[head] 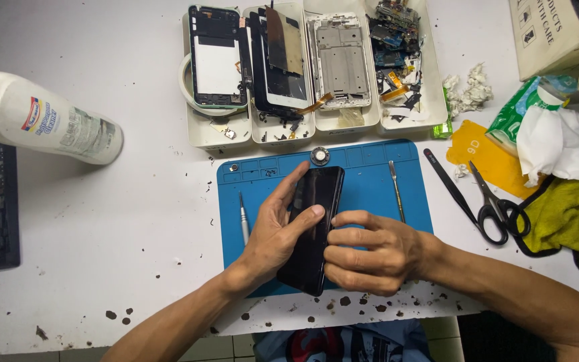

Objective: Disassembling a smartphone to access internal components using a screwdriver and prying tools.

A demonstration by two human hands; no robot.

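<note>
A black smartphone [314, 224] is lying lengthwise on a blue work mat [370, 174], gripped from both sides. The left hand [277, 231] is cupping its left edge, thumb pressing the glass; the right hand [373, 251] is curling its fingers against the right edge. Metal tools [396, 189] are flanking it, with parts trays [316, 74] lying beyond.
</note>
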